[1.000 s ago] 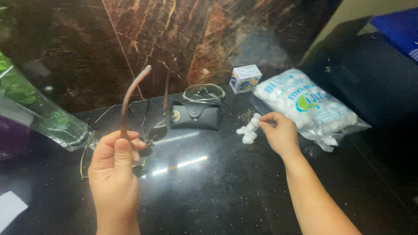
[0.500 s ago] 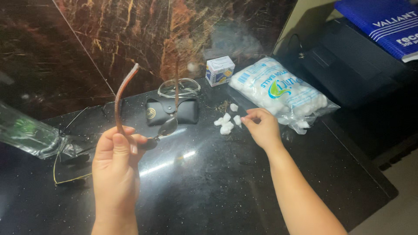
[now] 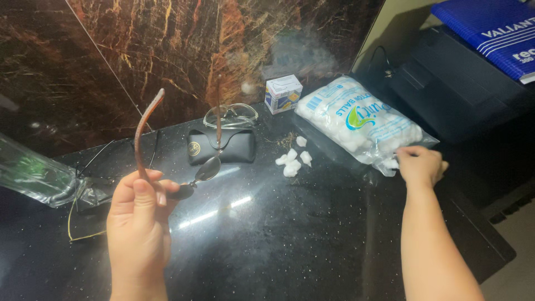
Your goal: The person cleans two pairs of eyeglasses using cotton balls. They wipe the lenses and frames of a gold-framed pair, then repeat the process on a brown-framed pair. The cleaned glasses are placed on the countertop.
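Observation:
My left hand (image 3: 138, 217) holds a pair of sunglasses (image 3: 189, 167) with brown arms upright over the black counter (image 3: 290, 239), one arm curving up past my thumb. My right hand (image 3: 419, 165) rests at the open end of a clear bag of cotton balls (image 3: 356, 122), fingers curled at the bag's mouth; whether it pinches a ball is hidden. A few loose cotton balls (image 3: 292, 159) lie on the counter between the two hands.
A black glasses case (image 3: 234, 149) lies behind the sunglasses, with clear safety glasses (image 3: 229, 115) and a small white box (image 3: 283, 93) by the marble wall. A glass vase (image 3: 33, 175) lies at left by thin wire glasses. A black printer (image 3: 462, 83) with a blue box stands at right.
My right hand left the loose cotton balls and moved right to the bag's open end. The left hand kept holding the sunglasses upright. The camera view shifted left.

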